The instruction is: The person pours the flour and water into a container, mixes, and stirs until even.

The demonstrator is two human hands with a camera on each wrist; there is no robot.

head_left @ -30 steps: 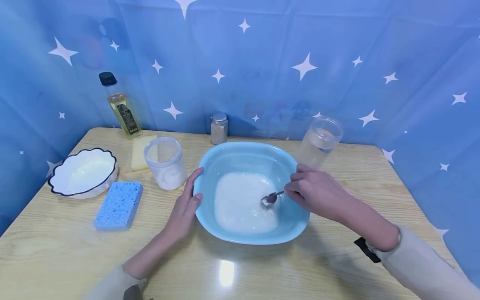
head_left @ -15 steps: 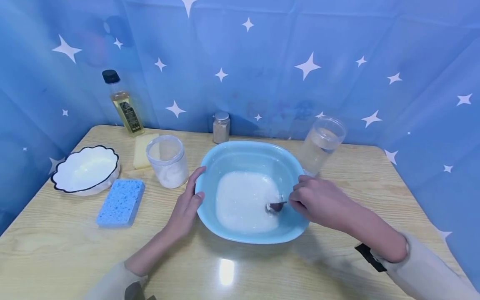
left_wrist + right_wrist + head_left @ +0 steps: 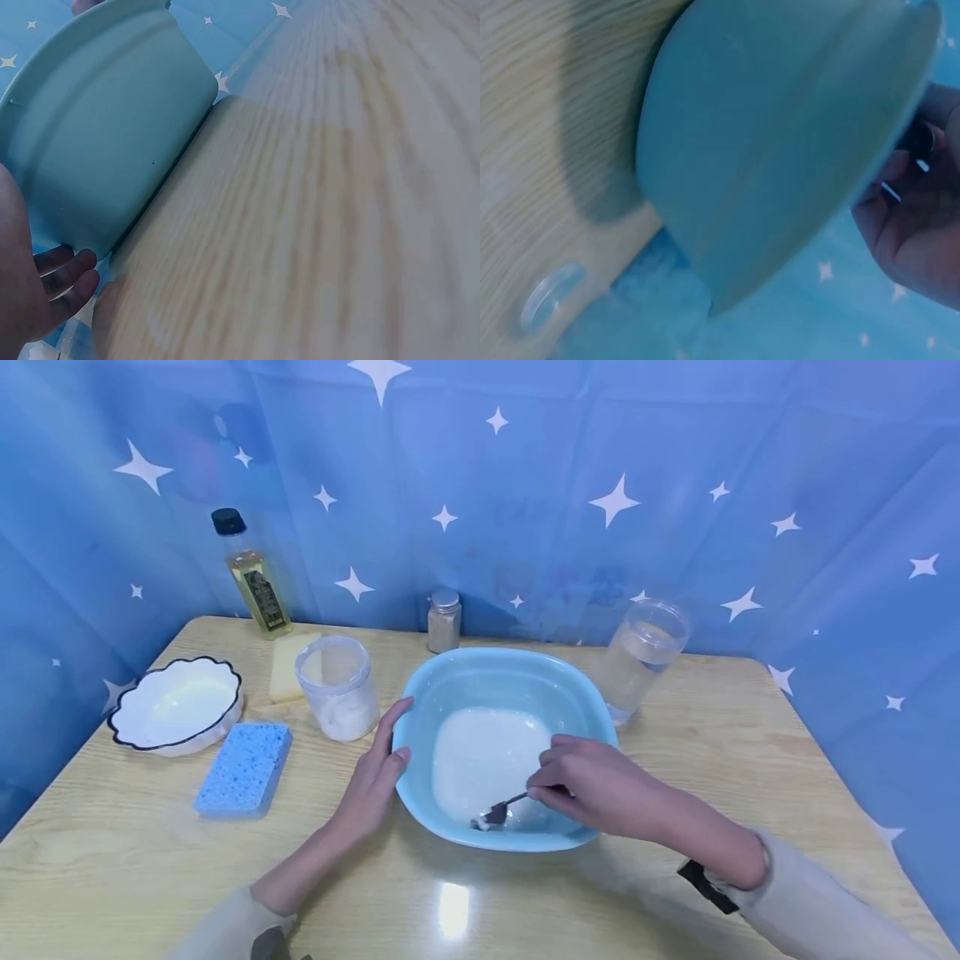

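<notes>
A light blue basin (image 3: pixel 510 664) stands on the table with milky white liquid (image 3: pixel 483 760) in its bottom. My left hand (image 3: pixel 371 781) grips its left rim, thumb over the edge; in the left wrist view several fingers (image 3: pixel 71 281) lie by the basin's outer wall. Over the basin's right side, my right hand (image 3: pixel 596 789) pinches the thin handle of a small dark spoon (image 3: pixel 497 814). The spoon's bowl is at the near edge of the liquid, with some white stuff at its tip. In the right wrist view the basin wall (image 3: pixel 765 150) hides most of the spoon.
Left of the basin are a clear jar of white powder (image 3: pixel 343 702), a blue sponge (image 3: pixel 243 770), a scalloped white bowl (image 3: pixel 180 702), a pale yellow slab (image 3: pixel 288 664) and an oil bottle (image 3: pixel 258 589). Behind it stands a small lidded jar (image 3: pixel 444 622); a water glass (image 3: pixel 637 660) is behind right.
My right hand has carried the spoon from the basin's right side to the left and towards me, along the near side of the liquid. The left hand keeps its place on the rim.
</notes>
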